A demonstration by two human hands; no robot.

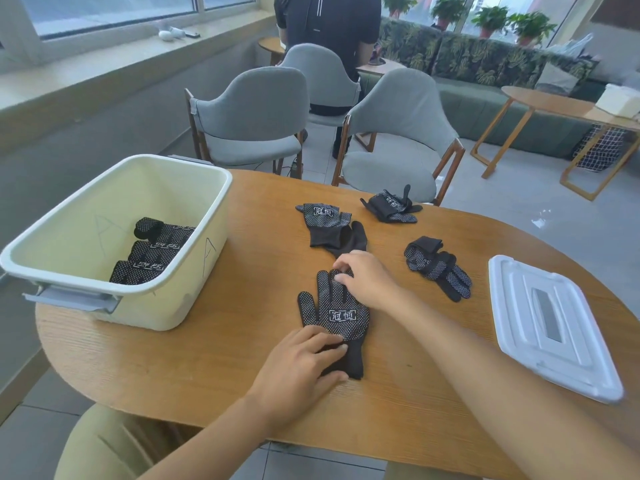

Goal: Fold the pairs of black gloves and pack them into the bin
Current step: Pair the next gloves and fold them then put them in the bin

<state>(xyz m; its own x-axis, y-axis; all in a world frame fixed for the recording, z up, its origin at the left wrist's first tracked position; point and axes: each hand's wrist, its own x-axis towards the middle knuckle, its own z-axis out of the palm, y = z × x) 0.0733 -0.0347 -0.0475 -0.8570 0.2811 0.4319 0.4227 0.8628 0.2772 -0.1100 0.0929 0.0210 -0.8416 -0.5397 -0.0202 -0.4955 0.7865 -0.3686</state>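
The gloves [334,315] are matt black knit cloth studded with small white grip dots. The desk [242,368] shows grained wood, while the bin [194,271] and lid [550,327] look like smooth plastic.

Wooden table [214,368], white lid [550,327], grey chairs [252,112], potted plants [491,19], patterned sofa [485,60]
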